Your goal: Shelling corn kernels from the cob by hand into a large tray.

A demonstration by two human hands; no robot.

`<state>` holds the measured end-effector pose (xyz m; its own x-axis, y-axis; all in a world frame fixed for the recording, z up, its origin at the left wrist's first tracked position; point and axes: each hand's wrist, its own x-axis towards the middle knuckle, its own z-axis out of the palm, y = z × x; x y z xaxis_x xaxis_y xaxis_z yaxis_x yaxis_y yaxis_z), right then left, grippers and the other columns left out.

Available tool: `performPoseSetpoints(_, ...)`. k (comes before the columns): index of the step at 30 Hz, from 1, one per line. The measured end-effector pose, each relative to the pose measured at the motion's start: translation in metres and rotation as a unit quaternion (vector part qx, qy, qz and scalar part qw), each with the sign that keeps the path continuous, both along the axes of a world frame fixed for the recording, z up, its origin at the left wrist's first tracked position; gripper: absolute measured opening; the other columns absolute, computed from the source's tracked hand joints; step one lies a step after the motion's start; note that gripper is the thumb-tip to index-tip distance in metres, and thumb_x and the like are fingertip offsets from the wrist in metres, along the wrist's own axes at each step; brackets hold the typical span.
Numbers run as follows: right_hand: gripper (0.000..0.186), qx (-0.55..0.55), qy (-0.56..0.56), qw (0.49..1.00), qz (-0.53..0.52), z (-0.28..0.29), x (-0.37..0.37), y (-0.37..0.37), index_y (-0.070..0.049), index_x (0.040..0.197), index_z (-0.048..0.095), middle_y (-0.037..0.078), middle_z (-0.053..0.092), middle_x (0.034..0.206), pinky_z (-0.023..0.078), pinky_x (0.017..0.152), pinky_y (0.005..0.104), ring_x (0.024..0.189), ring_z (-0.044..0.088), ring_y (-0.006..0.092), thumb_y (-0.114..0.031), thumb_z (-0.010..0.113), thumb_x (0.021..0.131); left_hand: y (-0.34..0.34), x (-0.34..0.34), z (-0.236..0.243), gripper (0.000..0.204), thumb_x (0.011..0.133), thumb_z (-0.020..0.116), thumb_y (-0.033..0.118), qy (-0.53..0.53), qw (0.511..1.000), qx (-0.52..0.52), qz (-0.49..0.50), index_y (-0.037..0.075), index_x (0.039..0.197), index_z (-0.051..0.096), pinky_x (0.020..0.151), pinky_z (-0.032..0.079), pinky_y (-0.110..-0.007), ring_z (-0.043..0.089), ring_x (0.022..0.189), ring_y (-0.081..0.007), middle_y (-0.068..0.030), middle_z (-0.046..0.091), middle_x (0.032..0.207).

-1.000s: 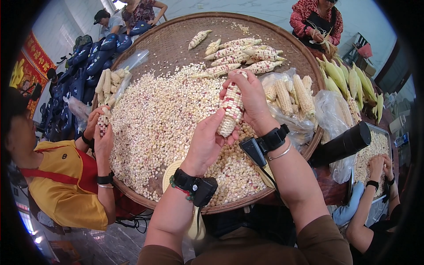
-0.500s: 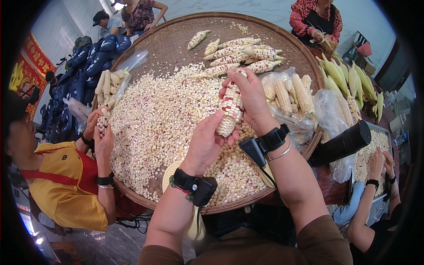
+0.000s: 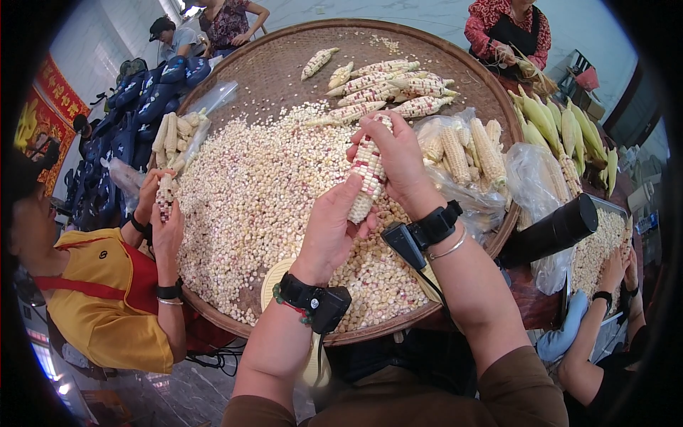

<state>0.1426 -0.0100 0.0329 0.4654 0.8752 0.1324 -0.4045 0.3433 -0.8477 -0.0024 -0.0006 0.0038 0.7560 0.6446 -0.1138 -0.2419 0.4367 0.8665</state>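
Note:
A corn cob (image 3: 369, 171) with white and dark red kernels is held tilted between my two hands, above the heap of loose kernels (image 3: 249, 192). My left hand (image 3: 333, 220) grips its lower end, the thumb lying along the side nearest me. Wrapped round the upper end is my right hand (image 3: 398, 153), its thumb pressing on the kernels near the top. The fingers behind the cob are partly hidden. Just beyond my hands lies a pile of unshelled corn cobs (image 3: 384, 89) on the round woven tray (image 3: 284, 53).
Bare cobs (image 3: 459, 153) fill a plastic bag at the tray's right, near a black cylinder (image 3: 551, 231). More bare cobs (image 3: 171, 135) lie on the left rim. A person in yellow (image 3: 107, 299) works a cob at left. Husked green corn (image 3: 562, 124) is piled at right.
My hands and the cob have shifted slightly left, and the cob has turned a little. At far right, a co-worker's hands have moved and now hold a cob over the kernels.

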Motion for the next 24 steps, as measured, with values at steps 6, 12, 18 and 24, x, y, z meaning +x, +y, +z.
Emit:
performPoseSetpoints(6, 0.018, 0.001, 0.035, 0.999, -0.009, 0.0026, 0.004, -0.0012, -0.003, 0.101, 0.052, 0.007, 0.06, 0.08, 0.054, 0.054, 0.0295, 0.065, 0.064, 0.0165, -0.014, 0.06, 0.091, -0.0028, 0.0022, 0.0028, 0.042, 0.099, 0.048, 0.042, -0.026, 1.0, 0.01, 0.005, 0.003, 0.106, 0.059, 0.047, 0.044, -0.022, 0.06, 0.06, -0.012, -0.0086, 0.065, 0.08)
performPoseSetpoints(12, 0.018, 0.0, 0.034, 0.999, -0.006, 0.0042, 0.0041, -0.0022, -0.003, 0.101, 0.052, 0.007, 0.06, 0.08, 0.054, 0.054, 0.0294, 0.065, 0.063, 0.0166, -0.014, 0.06, 0.091, -0.0047, 0.001, 0.0064, 0.041, 0.1, 0.047, 0.041, -0.022, 1.0, 0.01, 0.011, 0.002, 0.106, 0.059, 0.048, 0.044, -0.022, 0.06, 0.061, -0.0124, -0.0093, 0.065, 0.081)
performPoseSetpoints(18, 0.018, -0.005, 0.035, 0.999, -0.011, 0.004, 0.0061, -0.0019, -0.003, 0.101, 0.051, 0.007, 0.059, 0.078, 0.053, 0.052, 0.0292, 0.063, 0.063, 0.016, -0.015, 0.06, 0.091, -0.0043, 0.0014, 0.006, 0.04, 0.101, 0.046, 0.038, -0.043, 0.999, 0.005, -0.007, 0.0, 0.107, 0.057, 0.049, 0.044, -0.023, 0.061, 0.063, -0.0144, -0.0113, 0.065, 0.084)
performPoseSetpoints(24, 0.019, 0.001, 0.049, 0.999, -0.015, 0.0041, 0.0072, -0.0021, -0.003, 0.1, 0.05, 0.007, 0.059, 0.077, 0.051, 0.051, 0.029, 0.062, 0.062, 0.0156, -0.016, 0.06, 0.091, -0.0042, 0.002, 0.0036, 0.041, 0.102, 0.042, 0.037, -0.052, 0.998, 0.008, -0.022, 0.0, 0.11, 0.056, 0.051, 0.045, -0.024, 0.061, 0.066, -0.0164, -0.0129, 0.065, 0.086)
